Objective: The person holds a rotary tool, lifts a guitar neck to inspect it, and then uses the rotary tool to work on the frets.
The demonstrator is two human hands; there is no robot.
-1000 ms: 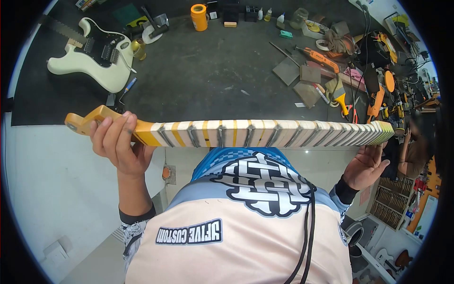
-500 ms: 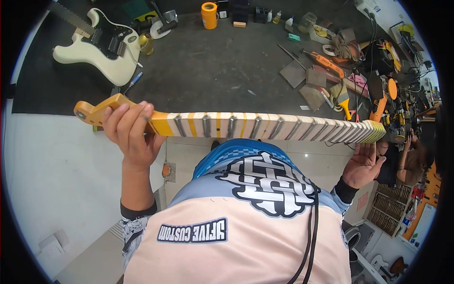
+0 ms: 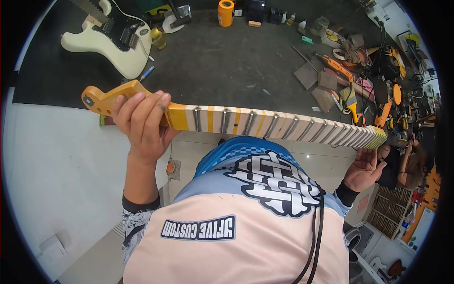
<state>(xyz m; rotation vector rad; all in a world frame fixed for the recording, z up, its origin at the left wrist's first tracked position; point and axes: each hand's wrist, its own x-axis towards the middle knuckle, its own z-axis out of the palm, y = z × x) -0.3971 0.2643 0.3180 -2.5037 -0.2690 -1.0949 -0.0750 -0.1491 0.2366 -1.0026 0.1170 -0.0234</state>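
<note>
A guitar neck stretches across the head view above my shirt, its fretboard facing me and slanting down to the right. Pale tape strips cover much of the wood between the dark metal frets. My left hand wraps around the neck where it meets the amber headstock, fingers on top and thumb partly hidden. At the other end, my right hand supports the yellowish-striped heel from below; its palm faces up, its thumb stands free, and the fingertips are hidden behind the neck.
A white electric guitar lies on the dark workbench, back left. An orange mug stands at the back. Right of centre are an orange power tool, a brush and abrasive sheets. Another person is at far right.
The headstock end and my left hand have shifted right and slightly up in view, while the heel moved little. The bench items also shift right with the camera. Both hands keep their hold.
</note>
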